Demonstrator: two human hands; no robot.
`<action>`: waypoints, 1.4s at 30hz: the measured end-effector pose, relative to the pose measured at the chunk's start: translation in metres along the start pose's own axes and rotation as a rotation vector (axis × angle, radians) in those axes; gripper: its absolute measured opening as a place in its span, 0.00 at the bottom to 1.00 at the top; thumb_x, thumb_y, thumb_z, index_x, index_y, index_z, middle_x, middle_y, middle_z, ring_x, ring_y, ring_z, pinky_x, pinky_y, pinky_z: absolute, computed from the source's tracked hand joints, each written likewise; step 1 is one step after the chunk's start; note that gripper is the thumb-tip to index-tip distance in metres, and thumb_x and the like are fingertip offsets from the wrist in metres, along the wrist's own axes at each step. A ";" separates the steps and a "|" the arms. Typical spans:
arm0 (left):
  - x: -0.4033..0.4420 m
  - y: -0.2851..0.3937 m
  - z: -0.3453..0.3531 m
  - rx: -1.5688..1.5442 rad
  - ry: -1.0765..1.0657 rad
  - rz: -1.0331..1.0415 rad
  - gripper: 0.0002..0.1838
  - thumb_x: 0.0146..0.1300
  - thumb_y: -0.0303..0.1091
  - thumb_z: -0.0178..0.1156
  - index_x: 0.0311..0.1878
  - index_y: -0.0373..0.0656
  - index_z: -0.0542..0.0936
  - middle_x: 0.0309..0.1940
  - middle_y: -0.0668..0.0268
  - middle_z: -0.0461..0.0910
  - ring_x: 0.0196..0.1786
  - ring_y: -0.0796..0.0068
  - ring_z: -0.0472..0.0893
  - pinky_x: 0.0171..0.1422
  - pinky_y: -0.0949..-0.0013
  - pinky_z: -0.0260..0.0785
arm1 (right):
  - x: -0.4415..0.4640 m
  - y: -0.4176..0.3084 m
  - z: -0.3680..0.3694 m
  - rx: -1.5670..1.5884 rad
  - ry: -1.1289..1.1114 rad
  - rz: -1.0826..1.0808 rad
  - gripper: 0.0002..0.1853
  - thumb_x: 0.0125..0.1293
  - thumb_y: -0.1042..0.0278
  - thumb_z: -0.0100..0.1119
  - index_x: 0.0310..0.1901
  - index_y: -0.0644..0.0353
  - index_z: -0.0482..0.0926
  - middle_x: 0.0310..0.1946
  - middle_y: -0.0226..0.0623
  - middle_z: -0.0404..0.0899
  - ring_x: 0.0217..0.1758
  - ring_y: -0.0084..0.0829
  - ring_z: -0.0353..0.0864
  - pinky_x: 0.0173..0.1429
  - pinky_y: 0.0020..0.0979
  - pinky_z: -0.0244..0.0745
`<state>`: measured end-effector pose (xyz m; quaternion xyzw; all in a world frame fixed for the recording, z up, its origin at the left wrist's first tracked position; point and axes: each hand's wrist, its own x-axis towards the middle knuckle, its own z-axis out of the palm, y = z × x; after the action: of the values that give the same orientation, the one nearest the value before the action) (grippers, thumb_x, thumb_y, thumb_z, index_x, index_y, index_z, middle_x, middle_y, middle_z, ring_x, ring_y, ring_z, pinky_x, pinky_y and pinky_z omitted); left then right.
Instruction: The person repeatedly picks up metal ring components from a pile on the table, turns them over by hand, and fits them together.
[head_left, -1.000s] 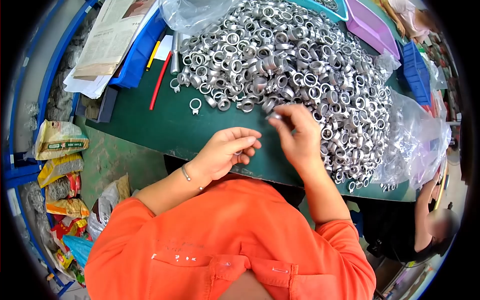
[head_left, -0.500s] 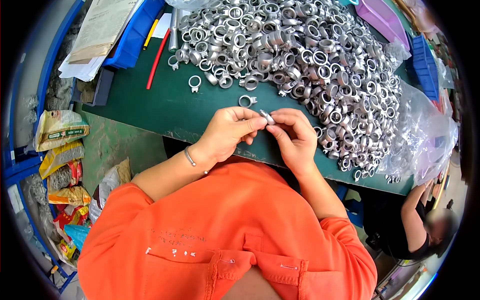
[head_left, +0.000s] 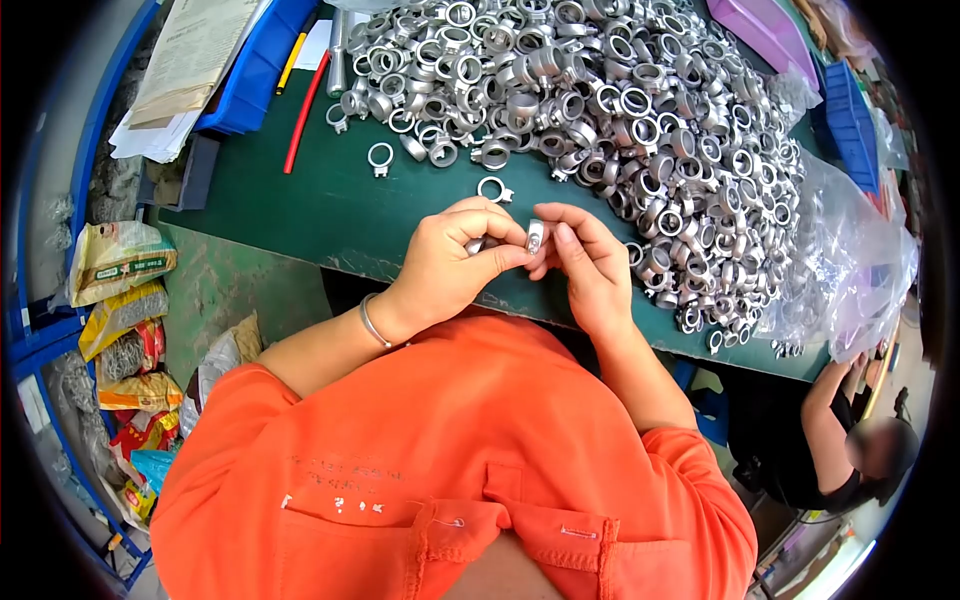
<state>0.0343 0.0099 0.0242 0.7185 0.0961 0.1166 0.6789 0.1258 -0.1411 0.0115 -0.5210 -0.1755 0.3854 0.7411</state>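
Note:
A small silver metal ring clamp (head_left: 536, 237) is held between my two hands above the front edge of the green table. My left hand (head_left: 455, 258) is closed, thumb and forefinger pinching the ring's left side. A second bit of metal (head_left: 474, 246) shows in the curl of the left fingers; its kind is mostly hidden. Around the ring's right side, my right hand (head_left: 592, 262) is closed with thumb and fingers bent. A loose ring clamp (head_left: 492, 189) lies on the table just beyond my hands, and another loose ring clamp (head_left: 380, 157) sits farther left.
A large heap of ring clamps (head_left: 640, 110) covers the table's middle and right. A red stick (head_left: 306, 115), a yellow marker (head_left: 291, 62) and a blue bin (head_left: 240, 85) are at left. Clear plastic bags (head_left: 835, 260) hang at right, near another person (head_left: 815, 440).
The ring clamp between my hands has been turned, so its broad outer face now shows upright. My right fingers have lifted and shifted around it. The view has moved slightly.

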 end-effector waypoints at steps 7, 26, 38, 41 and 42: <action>-0.002 0.003 -0.001 0.059 -0.013 0.043 0.06 0.52 0.21 0.64 0.35 0.38 0.81 0.32 0.69 0.77 0.32 0.83 0.73 0.35 0.80 0.64 | -0.001 -0.006 0.006 -0.088 -0.033 -0.007 0.13 0.69 0.70 0.48 0.51 0.68 0.72 0.33 0.32 0.76 0.35 0.20 0.75 0.39 0.21 0.72; -0.009 0.001 -0.010 -0.793 0.009 -0.605 0.12 0.64 0.38 0.57 0.37 0.38 0.78 0.27 0.68 0.78 0.25 0.83 0.74 0.28 0.81 0.68 | -0.001 0.002 0.018 -0.281 0.024 -0.230 0.26 0.53 0.84 0.63 0.54 0.66 0.64 0.44 0.38 0.73 0.42 0.23 0.75 0.43 0.22 0.73; -0.009 0.007 -0.008 -0.807 -0.002 -0.607 0.13 0.66 0.39 0.54 0.35 0.38 0.78 0.26 0.67 0.77 0.24 0.83 0.73 0.24 0.81 0.63 | -0.003 0.003 0.017 -0.104 0.013 -0.206 0.24 0.56 0.83 0.61 0.53 0.66 0.63 0.45 0.42 0.75 0.42 0.24 0.76 0.45 0.23 0.72; -0.008 0.010 -0.008 -0.820 0.006 -0.617 0.14 0.67 0.40 0.54 0.36 0.37 0.78 0.28 0.66 0.77 0.25 0.82 0.74 0.24 0.80 0.64 | -0.004 0.004 0.016 -0.060 0.007 -0.195 0.23 0.58 0.81 0.60 0.53 0.65 0.63 0.45 0.43 0.76 0.42 0.24 0.76 0.47 0.24 0.72; -0.008 0.010 -0.008 -0.827 -0.008 -0.608 0.14 0.67 0.40 0.53 0.36 0.36 0.78 0.28 0.65 0.78 0.25 0.81 0.74 0.24 0.80 0.64 | -0.005 0.004 0.016 -0.051 0.014 -0.180 0.22 0.59 0.81 0.60 0.52 0.65 0.63 0.45 0.43 0.76 0.42 0.24 0.76 0.48 0.24 0.71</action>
<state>0.0238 0.0148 0.0342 0.3299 0.2440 -0.0606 0.9099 0.1107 -0.1335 0.0153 -0.5246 -0.2263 0.3092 0.7603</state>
